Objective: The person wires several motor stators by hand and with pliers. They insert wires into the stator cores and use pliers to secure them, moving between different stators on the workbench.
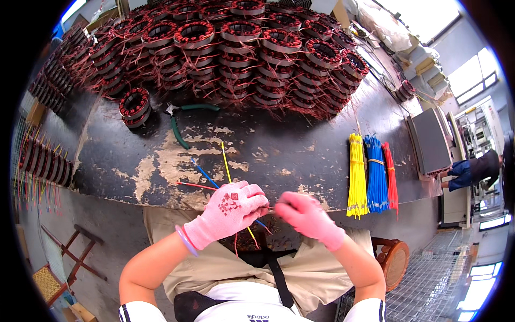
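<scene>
My left hand (229, 210), in a pink glove, is closed around a yellow wire (226, 163), a blue wire (203, 172) and a red wire (194, 185). The three fan out over the table's near edge, and their other ends, with thin reddish strands, hang below the glove. To its right my right hand (308, 216), also gloved in pink, is closed with its fingertips close to the left ones and slightly blurred. A thin reddish strand (270, 208) shows in the small gap between both hands; its far end is hidden by the right fingers.
Stacked motor stators (240, 29) with red windings fill the back of the worn dark table (316, 155). Green-handled pliers (176, 131) lie beside a separate stator pair (135, 107). Yellow (356, 177), blue (376, 174) and red (391, 177) wire bundles lie right. A wooden stool (393, 263) stands nearby.
</scene>
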### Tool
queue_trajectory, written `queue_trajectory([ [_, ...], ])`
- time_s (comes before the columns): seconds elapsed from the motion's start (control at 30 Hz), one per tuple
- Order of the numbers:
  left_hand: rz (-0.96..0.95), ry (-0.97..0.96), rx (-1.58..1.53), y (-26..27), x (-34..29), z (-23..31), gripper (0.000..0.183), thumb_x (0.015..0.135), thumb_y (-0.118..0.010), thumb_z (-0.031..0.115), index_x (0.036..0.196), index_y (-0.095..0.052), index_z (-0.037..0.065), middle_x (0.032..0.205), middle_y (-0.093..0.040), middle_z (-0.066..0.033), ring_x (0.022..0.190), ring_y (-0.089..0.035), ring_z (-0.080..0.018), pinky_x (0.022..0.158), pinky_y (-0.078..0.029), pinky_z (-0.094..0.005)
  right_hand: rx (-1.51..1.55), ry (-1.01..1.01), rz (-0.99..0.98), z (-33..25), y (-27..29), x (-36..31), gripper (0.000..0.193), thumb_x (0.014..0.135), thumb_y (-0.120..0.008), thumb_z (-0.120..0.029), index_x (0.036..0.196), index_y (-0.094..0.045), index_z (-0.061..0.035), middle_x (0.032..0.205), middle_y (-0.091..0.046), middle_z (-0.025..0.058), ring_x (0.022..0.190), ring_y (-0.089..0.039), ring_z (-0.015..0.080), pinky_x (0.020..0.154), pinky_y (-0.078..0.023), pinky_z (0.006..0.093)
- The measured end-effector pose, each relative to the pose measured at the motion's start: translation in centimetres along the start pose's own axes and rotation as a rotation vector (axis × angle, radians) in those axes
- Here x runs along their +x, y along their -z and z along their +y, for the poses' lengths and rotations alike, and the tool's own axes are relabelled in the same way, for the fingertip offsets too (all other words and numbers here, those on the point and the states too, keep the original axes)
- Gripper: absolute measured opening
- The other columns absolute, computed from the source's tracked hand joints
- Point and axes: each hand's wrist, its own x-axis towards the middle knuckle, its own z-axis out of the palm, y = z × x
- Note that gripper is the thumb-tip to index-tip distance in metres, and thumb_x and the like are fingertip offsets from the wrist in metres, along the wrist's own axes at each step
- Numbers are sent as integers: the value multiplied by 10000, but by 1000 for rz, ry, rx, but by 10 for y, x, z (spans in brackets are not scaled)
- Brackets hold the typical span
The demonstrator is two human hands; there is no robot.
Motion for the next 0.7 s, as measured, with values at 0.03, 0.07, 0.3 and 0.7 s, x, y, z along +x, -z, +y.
queue_trajectory([
  [0.03,23,5,6,1,-2,1,156,774,-752,110,908,-673,110,918,-669,-18,810,-633,-250,700,-527,-385,9,3,74,6,6,-7,230,964,-625,-209,880,-651,3,687,-602,89,639,-532,120,596,-459,331],
  [0.07,20,42,29,6,-2,-2,146,774,-747,103,898,-670,108,909,-667,-19,807,-633,-250,698,-525,-385,46,-29,144,18,25,-17,238,960,-638,-223,869,-658,-4,675,-596,78,636,-541,119,596,-462,329],
  [0.3,12,117,46,15,-2,-7,128,773,-725,80,895,-687,94,893,-666,-38,805,-629,-268,721,-523,-403,-835,526,366,21,-16,-10,363,807,-768,-322,1107,-666,-145,1027,-650,29,929,-657,224,776,-530,387],
  [0.7,-6,98,34,17,-2,-7,137,780,-729,81,908,-682,88,925,-671,-41,821,-638,-273,725,-530,-400,584,-211,-265,11,-33,29,233,1009,-572,-266,1020,-642,-45,878,-654,-20,774,-548,34,660,-444,212],
])
